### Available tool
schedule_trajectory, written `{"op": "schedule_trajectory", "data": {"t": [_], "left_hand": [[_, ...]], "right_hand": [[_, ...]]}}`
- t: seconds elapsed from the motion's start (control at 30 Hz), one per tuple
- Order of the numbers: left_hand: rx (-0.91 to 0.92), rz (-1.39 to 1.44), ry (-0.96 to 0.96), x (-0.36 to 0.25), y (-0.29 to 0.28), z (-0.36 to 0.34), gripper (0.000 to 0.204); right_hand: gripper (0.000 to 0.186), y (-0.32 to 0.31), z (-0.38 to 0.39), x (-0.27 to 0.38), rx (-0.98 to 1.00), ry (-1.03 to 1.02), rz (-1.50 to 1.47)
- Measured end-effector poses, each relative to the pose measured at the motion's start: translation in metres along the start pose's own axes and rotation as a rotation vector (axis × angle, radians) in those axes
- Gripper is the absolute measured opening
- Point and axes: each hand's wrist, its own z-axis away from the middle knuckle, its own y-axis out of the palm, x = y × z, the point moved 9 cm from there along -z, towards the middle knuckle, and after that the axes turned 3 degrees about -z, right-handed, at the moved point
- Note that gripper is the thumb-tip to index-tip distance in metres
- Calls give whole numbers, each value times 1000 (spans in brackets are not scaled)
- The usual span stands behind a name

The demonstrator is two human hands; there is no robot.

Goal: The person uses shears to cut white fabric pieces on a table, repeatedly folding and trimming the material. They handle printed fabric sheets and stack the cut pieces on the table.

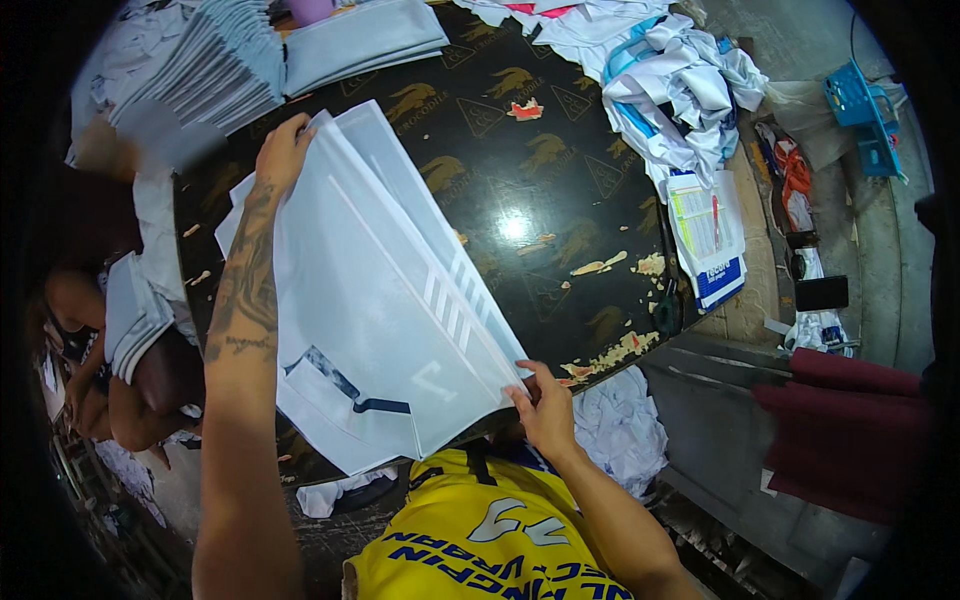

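White, thin and a bit milky-looking is what I've got my fingers on: my left hand [283, 155] is closed over the top corner of the folded garment [350, 265], out above the left part of the black table [520, 180], and my right hand [545, 408] is pinching its other end at the table's near edge. Can't see exactly where my left thumb sits, it's hidden. Honestly I reckon this thing weighs next to nothing, soft and bendy, only as stiff as its folds make it, so lift it by one corner and it'd probably sag. The surface has a faint sheen, so I'd guess it's slick and the layers could slide over each other. Doubt it's fragile, more the creasing kind. I'd hold it by opposite corners like this, or along the long folded edge, and get every layer in the pinch. Looks-wise it's a big pale panel tilted over the table's left side, with slanted stripes down toward my right hand and dark trim with a patterned strip on the end nearest the table's near edge. A second white layer [385, 150] fans out from behind it on the side facing the table's middle. Further out there's a folded stack [200, 70] at the table's far left and a white-and-blue cloth heap [685, 90] at its far right.
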Motion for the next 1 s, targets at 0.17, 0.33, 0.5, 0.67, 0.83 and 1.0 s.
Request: {"op": "schedule_trajectory", "data": {"t": [0.17, 0.33, 0.5, 0.67, 0.83, 1.0], "left_hand": [[72, -100, 75, -18, 66, -50, 24], [-325, -260, 0, -95, 52, 59, 63], [271, 227, 68, -210, 71, 347, 63], [2, -90, -204, -173, 26, 484, 49], [-280, 28, -351, -198, -57, 550, 37], [-449, 555, -575, -136, -79, 509, 21]], "right_hand": [[47, -11, -21, -13, -35, 65, -23], [38, -15, -17, -3, -178, -164, 196], [23, -12, -28, 0, 64, -131, -166], [35, -58, -15, 18, 255, -102, -569], [18, -111, 18, 61, 467, -309, -349], [22, -104, -45, 128, 413, -668, 83]]}}
